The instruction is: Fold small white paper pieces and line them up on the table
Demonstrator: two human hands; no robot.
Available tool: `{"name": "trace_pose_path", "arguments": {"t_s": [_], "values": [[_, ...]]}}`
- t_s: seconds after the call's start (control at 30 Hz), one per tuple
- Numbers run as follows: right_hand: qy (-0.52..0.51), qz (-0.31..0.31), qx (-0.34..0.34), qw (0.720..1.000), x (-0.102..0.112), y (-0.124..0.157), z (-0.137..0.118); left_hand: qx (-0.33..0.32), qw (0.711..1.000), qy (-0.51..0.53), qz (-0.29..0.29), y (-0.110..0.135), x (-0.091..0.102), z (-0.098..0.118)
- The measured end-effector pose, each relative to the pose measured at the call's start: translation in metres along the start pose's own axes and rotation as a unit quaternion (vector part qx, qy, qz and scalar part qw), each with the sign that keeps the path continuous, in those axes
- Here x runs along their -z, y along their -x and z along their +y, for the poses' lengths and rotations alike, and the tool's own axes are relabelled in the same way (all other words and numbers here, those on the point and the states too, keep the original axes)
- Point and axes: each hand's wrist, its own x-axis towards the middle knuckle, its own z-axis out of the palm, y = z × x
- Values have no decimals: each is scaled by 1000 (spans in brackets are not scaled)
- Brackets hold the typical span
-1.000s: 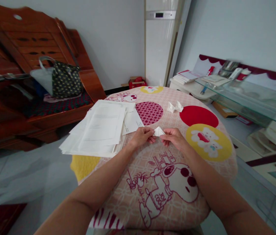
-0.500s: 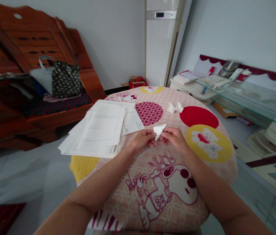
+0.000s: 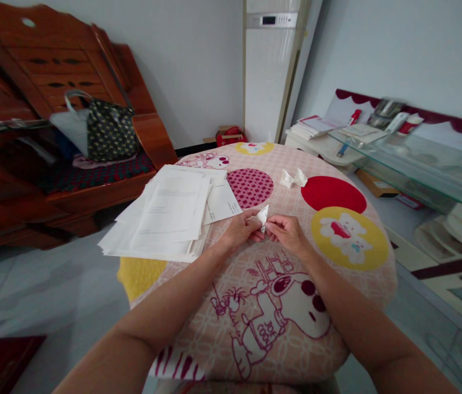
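Fingers (image 3: 275, 224), head view: those of the left hand (image 3: 239, 230) and right hand (image 3: 290, 232) pinch one small, pointed white folded-paper piece (image 3: 263, 214).
Held piece: between the hands, over the round worktop (image 3: 364, 287) covered in pink patterned cloth.
Folded pair: two small white folded-paper shapes (image 3: 286, 179) side by side, beyond the hands.
Sheets: loose white printed paper stack (image 3: 169, 210), left of the left hand.

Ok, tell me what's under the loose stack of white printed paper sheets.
The stack rests on a pink patterned fabric tablecloth; a yellow patch pokes out at its near edge. Whatever else lies directly beneath is covered.
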Motion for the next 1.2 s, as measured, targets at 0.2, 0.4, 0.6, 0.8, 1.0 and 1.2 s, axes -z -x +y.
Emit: {"name": "trace_pose_path", "arguments": {"t_s": [0.2,0.4,0.6,0.8,1.0,1.2], "values": [[21,-3,11,1000,-4,1,-5,24,997,61,32,-1,0,2],[21,-8,11,1000,-3,2,-5,61,995,70,46,0,1,5],[10,-10,-7,1000,-1,1,-3,76,992,95,16,-1,5,7],[8,-4,-15,1000,0,0,-3,82,992,95,5,-2,8,6],[34,4,7,999,0,1,2,75,993,93,4,-2,7,6],[53,-7,12,998,1,2,2,85,992,94,9,-1,7,9]]}}
